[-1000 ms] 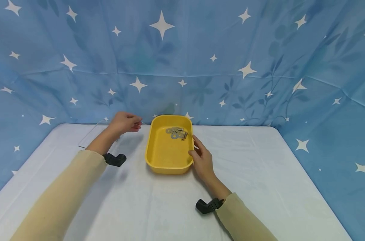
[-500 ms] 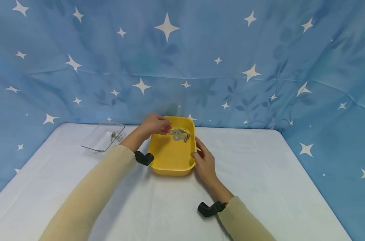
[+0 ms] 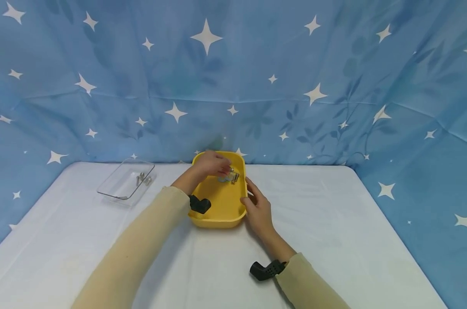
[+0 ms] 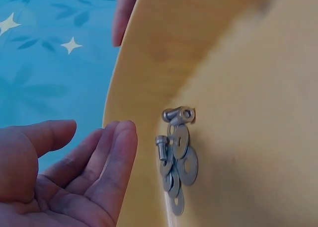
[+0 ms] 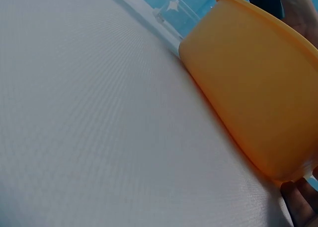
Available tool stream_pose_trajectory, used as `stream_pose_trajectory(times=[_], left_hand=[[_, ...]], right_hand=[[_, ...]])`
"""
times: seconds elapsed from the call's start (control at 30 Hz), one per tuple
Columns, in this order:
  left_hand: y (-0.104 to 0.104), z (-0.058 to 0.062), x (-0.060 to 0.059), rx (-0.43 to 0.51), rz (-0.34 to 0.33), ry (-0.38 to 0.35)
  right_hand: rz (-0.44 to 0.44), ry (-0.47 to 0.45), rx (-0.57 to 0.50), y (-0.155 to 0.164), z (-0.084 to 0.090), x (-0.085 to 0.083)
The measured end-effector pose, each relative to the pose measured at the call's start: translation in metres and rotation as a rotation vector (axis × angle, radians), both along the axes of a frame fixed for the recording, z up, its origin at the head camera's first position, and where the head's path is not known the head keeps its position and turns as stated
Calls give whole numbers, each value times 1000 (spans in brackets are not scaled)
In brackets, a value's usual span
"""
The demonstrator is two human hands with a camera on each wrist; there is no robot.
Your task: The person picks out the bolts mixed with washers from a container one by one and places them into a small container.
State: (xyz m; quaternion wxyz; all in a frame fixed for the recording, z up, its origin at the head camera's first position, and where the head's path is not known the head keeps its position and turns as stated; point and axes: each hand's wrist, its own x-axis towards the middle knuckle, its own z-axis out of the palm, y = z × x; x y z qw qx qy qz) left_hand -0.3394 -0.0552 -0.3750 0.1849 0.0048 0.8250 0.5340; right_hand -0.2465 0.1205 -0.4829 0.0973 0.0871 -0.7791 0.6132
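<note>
apparently, picking out hardware is the step: the left hand, thumb apart from fingers and holding nothing, hangs over the yellow tray, just beside its screws and washers. the right hand has its fingers clamped on the tray's right wall. left of the tray sits a clear container. the next move probably calls for a precise pinch.
</note>
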Motion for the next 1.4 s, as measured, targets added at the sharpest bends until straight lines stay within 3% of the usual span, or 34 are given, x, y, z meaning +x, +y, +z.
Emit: stream_pose_trajectory(times=[0.17, 0.47, 0.7, 0.87, 1.4], left_hand=[[9, -5, -3, 10, -9, -35], [15, -16, -7, 21, -3, -19], [10, -27, -14, 44, 74, -45], [12, -36, -18, 66, 87, -69], [20, -39, -20, 110, 129, -83]], right_hand=[[-16, -3, 10, 2, -4, 2], [-22, -20, 4, 0, -4, 6], [8, 15, 15, -6, -2, 2], [8, 19, 7, -6, 0, 2], [-4, 8, 21, -2, 2, 0]])
